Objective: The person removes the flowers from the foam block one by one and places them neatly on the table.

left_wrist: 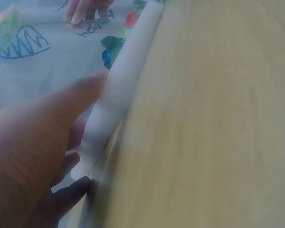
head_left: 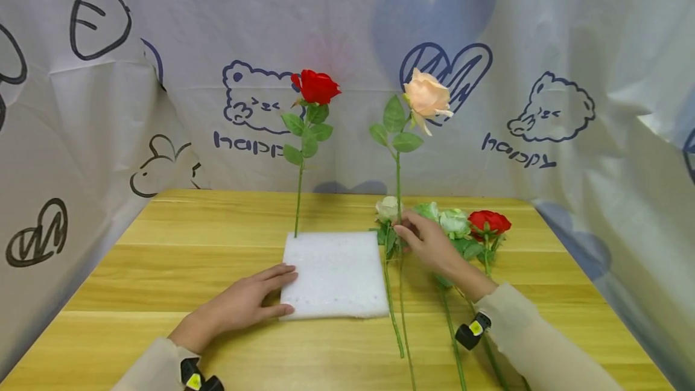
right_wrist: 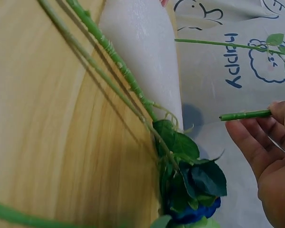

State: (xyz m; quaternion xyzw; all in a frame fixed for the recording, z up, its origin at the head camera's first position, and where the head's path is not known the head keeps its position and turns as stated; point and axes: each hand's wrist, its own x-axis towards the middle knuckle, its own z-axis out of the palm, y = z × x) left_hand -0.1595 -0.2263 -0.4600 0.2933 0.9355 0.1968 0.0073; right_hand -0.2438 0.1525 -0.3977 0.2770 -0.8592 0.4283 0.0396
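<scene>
My right hand [head_left: 437,249] pinches the green stem [right_wrist: 247,115] of a peach rose [head_left: 428,98] near its lower end. The rose stands upright in the air, right of a white foam block [head_left: 333,276]. In the right wrist view the stem's cut end pokes out free from between thumb and fingers, apart from the foam. With fingers extended, my left hand [head_left: 239,300] rests at the foam's left edge; the left wrist view shows its thumb [left_wrist: 85,92] against the foam's side. A red rose [head_left: 317,86] stands upright at the foam's back left corner.
Right of the foam, several flowers lie on the wooden table [head_left: 217,222]: a white rose [head_left: 387,209], a pale green one [head_left: 454,222], a second red rose [head_left: 488,223] and a blue bloom [right_wrist: 199,212]. A printed white curtain [head_left: 336,17] hangs behind the table.
</scene>
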